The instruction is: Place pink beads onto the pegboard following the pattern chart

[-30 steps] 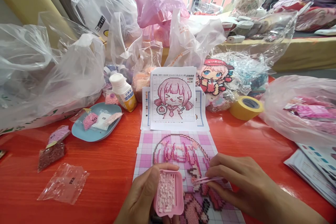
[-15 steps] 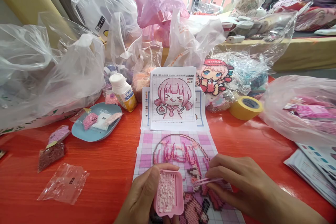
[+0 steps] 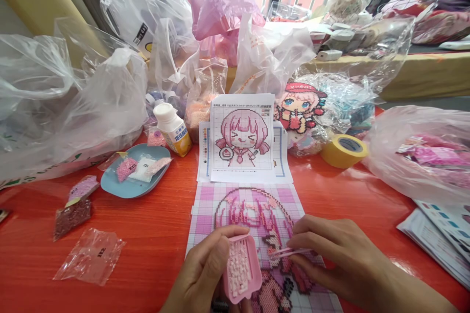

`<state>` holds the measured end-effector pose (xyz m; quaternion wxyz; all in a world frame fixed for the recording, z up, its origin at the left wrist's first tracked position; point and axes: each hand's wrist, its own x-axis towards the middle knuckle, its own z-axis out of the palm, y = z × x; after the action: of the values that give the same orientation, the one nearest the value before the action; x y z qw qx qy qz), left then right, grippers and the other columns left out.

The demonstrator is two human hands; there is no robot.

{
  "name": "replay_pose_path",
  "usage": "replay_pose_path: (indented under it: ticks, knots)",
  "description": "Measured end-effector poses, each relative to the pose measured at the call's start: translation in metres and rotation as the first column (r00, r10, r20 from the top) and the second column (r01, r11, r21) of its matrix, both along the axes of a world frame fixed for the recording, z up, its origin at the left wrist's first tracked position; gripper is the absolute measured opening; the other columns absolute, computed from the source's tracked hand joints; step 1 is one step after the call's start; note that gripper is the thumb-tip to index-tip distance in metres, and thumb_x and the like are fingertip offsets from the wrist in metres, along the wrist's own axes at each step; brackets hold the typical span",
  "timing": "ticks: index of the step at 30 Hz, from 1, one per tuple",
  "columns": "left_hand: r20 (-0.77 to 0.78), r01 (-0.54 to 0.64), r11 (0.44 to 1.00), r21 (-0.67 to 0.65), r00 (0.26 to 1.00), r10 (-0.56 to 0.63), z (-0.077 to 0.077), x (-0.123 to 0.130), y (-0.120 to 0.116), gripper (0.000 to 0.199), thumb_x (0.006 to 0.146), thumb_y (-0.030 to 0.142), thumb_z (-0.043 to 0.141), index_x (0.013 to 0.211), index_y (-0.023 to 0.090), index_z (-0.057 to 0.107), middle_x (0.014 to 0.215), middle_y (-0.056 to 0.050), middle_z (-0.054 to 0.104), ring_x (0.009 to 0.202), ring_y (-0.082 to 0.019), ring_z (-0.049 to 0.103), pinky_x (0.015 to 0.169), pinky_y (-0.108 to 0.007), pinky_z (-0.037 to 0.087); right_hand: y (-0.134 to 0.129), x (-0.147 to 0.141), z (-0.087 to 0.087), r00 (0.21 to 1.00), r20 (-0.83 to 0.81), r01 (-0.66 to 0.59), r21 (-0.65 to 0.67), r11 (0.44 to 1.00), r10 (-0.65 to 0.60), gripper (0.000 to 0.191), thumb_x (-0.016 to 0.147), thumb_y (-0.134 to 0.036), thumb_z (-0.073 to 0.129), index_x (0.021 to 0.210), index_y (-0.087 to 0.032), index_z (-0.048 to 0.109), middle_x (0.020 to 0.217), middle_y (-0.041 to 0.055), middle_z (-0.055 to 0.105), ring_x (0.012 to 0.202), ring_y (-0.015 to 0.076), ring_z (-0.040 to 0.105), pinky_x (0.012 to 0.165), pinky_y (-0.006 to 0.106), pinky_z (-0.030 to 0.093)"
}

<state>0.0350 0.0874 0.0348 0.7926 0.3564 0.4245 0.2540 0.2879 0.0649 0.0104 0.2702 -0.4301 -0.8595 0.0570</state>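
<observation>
A small pink tray [image 3: 256, 274] of pale fuse beads [image 3: 238, 266] is gripped in my left hand [image 3: 207, 266], thumb along its left side. My right hand [image 3: 330, 249] pinches pink tweezers [image 3: 286, 252], their tips pointing left, close to the bead design. Below both hands lies a pegboard [image 3: 205, 200] with pink-and-white squares, bearing a partly beaded figure [image 3: 253, 212] in pinks and dark outline. The tray and my hands cover much of its lower half. Whether a bead sits between the tweezer tips is too small to tell.
Behind the board stands a printed chart [image 3: 242, 137]. To the left are a blue plate [image 3: 127, 188] with bead packets, a white bottle [image 3: 172, 129] and an opened clear bag [image 3: 91, 257]. Yellow tape [image 3: 343, 150] and a plastic bag [image 3: 422, 156] stand at right.
My left hand has shifted the pink tray slightly to the right and tilted it a little. The right hand and tweezers stay nearly where they were.
</observation>
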Motion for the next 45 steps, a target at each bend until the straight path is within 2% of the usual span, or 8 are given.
replay_pose_path:
  ticks: [5,11,19,25,27,32,41,45]
  knots:
    - [-0.023,0.046,0.999,-0.005,0.999,-0.046,-0.001,-0.001,0.002,0.07,0.078,0.069,0.06,0.123,0.016,0.054,0.06,0.0,0.068,0.05,-0.012,0.064,0.049,-0.019,0.048,0.0,0.0,0.003,0.998,-0.037,0.044,0.049,0.998,-0.043,0.01,0.097,-0.025,0.05,0.096,-0.022,0.059,0.083,0.0011,0.065,0.068,0.0113,0.063,0.053,0.024,0.041]
    - [-0.032,0.128,0.991,0.027,0.991,-0.128,0.002,0.0,0.002,0.068,0.08,0.068,0.058,0.126,0.018,0.05,0.064,-0.001,0.069,0.054,-0.011,0.065,0.052,-0.017,0.046,0.002,-0.002,0.012,0.998,-0.069,0.02,0.092,0.996,-0.014,0.009,0.097,-0.024,0.051,0.096,-0.022,0.06,0.081,0.0017,0.067,0.068,0.0111,0.065,0.053,0.022,0.044]
    - [0.033,0.131,0.991,0.014,0.991,-0.131,-0.005,-0.003,0.0,0.06,0.084,0.06,0.06,0.128,0.021,0.05,0.073,-0.002,0.068,0.06,-0.013,0.068,0.054,-0.019,0.048,0.001,-0.009,0.017,0.996,-0.088,0.01,0.119,0.993,0.0,0.013,0.098,-0.026,0.048,0.094,-0.023,0.061,0.079,0.0015,0.069,0.066,0.0115,0.067,0.054,0.021,0.049]
    - [0.045,0.102,0.994,0.033,0.994,-0.103,-0.006,-0.002,-0.002,0.055,0.084,0.058,0.062,0.125,0.022,0.053,0.108,-0.01,0.067,0.057,-0.009,0.065,0.05,-0.019,0.046,-0.001,-0.011,0.016,0.994,-0.107,-0.011,0.104,0.995,0.022,0.013,0.097,-0.025,0.05,0.096,-0.022,0.062,0.081,0.0032,0.07,0.068,0.0118,0.067,0.058,0.02,0.052]
    - [0.037,0.099,0.995,0.02,0.994,-0.1,-0.005,-0.002,-0.002,0.056,0.083,0.058,0.064,0.124,0.023,0.053,0.112,-0.011,0.065,0.056,-0.008,0.064,0.05,-0.018,0.046,-0.001,-0.011,0.015,0.994,-0.107,-0.014,0.096,0.995,0.025,0.013,0.098,-0.027,0.05,0.096,-0.022,0.062,0.081,0.0027,0.069,0.068,0.0113,0.067,0.06,0.02,0.052]
    - [0.03,0.113,0.994,-0.001,0.993,-0.113,-0.004,-0.002,-0.002,0.057,0.083,0.06,0.062,0.125,0.023,0.053,0.094,-0.006,0.068,0.057,-0.009,0.063,0.051,-0.017,0.044,-0.001,-0.011,0.015,0.995,-0.1,-0.02,0.098,0.995,0.03,0.014,0.099,-0.027,0.049,0.097,-0.021,0.062,0.081,0.0031,0.069,0.068,0.0107,0.067,0.06,0.019,0.051]
    - [0.022,0.133,0.991,0.017,0.991,-0.133,-0.007,-0.003,-0.002,0.058,0.084,0.062,0.059,0.125,0.021,0.054,0.075,-0.004,0.066,0.06,-0.015,0.064,0.052,-0.021,0.046,0.0,-0.012,0.015,0.991,-0.122,-0.051,0.076,0.996,0.06,0.014,0.098,-0.027,0.05,0.095,-0.021,0.063,0.079,0.0014,0.068,0.065,0.0088,0.065,0.06,0.018,0.051]
    - [0.032,0.131,0.991,0.027,0.991,-0.132,-0.007,-0.003,-0.002,0.055,0.085,0.06,0.059,0.123,0.021,0.055,0.071,-0.003,0.065,0.057,-0.014,0.063,0.05,-0.02,0.044,-0.001,-0.013,0.016,0.99,-0.128,-0.045,0.079,0.996,0.055,0.017,0.1,-0.028,0.048,0.095,-0.021,0.063,0.08,0.0009,0.068,0.065,0.0079,0.065,0.061,0.017,0.05]
